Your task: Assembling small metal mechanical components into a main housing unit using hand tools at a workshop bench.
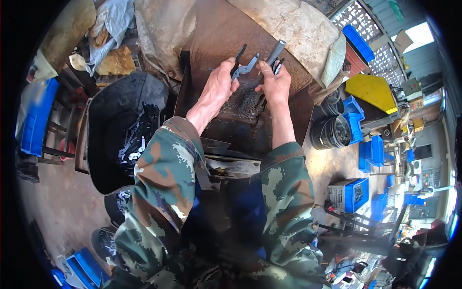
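Both my hands are raised over a dark, wet-looking metal tray (245,108). My left hand (217,91) is closed on a flat, curved grey metal piece (246,69). A thin dark metal piece (240,54) sticks up beside its fingers; whether the two are joined I cannot tell. My right hand (275,84) is closed, its thumb and fingers near the other end of the grey piece. A dark-tipped metal piece (278,66) shows in its grip. Just behind those fingers, a round grey metal bar (276,51) slants up; its lower end is hidden.
To my left stands a large black bucket (103,144) with dark and shiny metal pieces (137,139) inside. Stained sheets (284,33) hang behind the tray. Black buckets (329,132), blue crates (356,192) and a yellow panel (370,94) stand to the right.
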Tool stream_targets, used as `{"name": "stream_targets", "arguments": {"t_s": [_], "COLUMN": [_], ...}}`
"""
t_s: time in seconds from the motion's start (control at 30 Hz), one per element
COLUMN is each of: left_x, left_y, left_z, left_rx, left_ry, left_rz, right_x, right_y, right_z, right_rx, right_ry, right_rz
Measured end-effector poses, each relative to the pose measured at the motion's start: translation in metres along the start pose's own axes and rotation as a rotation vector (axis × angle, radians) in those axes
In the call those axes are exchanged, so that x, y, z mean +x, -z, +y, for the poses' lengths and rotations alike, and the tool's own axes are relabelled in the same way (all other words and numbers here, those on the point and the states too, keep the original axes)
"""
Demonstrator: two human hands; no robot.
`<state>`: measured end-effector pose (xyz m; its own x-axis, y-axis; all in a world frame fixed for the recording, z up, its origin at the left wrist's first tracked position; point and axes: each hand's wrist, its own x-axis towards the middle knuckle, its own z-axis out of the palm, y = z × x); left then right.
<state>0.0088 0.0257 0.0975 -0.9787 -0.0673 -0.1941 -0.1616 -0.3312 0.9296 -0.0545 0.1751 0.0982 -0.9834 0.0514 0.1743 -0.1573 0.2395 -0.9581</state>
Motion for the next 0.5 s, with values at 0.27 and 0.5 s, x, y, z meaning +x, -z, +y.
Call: {"name": "stream_targets", "arguments": {"t_s": [0.27, 0.5], "left_x": [-0.0029, -0.0085], "left_y": [-0.0027, -0.0009], "left_z": [0.0072, 0.0043], "left_rx": [-0.067, -0.124], "left_ry": [-0.066, -0.147], "left_rz": [-0.045, -0.074], "right_x": [0.0054, -0.0031], "right_y": [0.0023, 0.0022], "right_z": [0.0003, -0.0009], "right_rx": [0.021, -0.014], "right_ry": [-0.007, -0.067], "right_rz": [0.042, 0.047]}}
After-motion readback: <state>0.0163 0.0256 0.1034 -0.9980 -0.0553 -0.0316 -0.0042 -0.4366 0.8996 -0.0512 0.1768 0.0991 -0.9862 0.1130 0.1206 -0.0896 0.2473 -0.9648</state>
